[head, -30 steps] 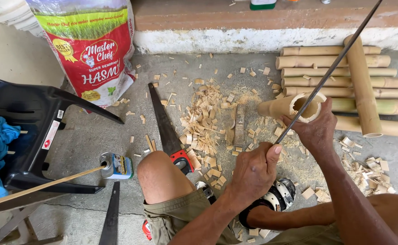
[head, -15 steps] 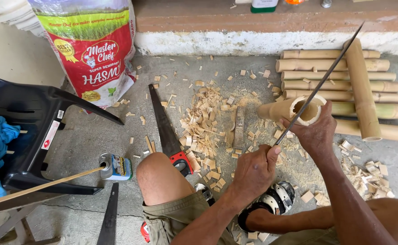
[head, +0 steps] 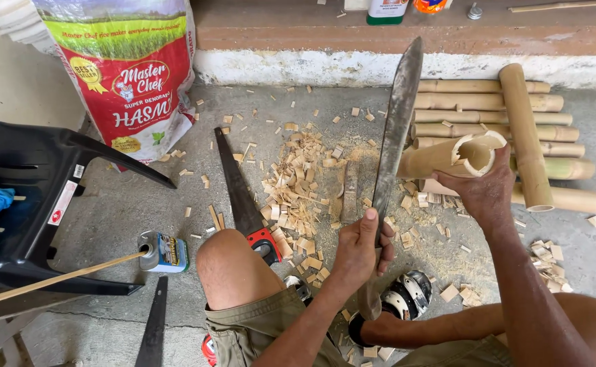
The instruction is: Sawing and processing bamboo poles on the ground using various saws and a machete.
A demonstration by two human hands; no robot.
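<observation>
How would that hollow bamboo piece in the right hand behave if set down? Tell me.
The bamboo piece is round, so it would probably roll. Its open, hollow end suggests it is light yet stiff. The right hand grips a chipped rim that may splinter.

Long flat machete blade (head: 395,129) rises from the left hand (head: 360,246), just left of the cut bamboo tube (head: 450,155) the right hand (head: 482,190) grips at its open end. Behind that tube lies the stack of bamboo poles (head: 488,109), one pole across them. Left of the blade, a scatter of wood chips (head: 301,183), then the handsaw (head: 240,194) by the knee (head: 230,261). Far left, the plastic chair (head: 33,197); behind it, the printed sack (head: 131,75).
</observation>
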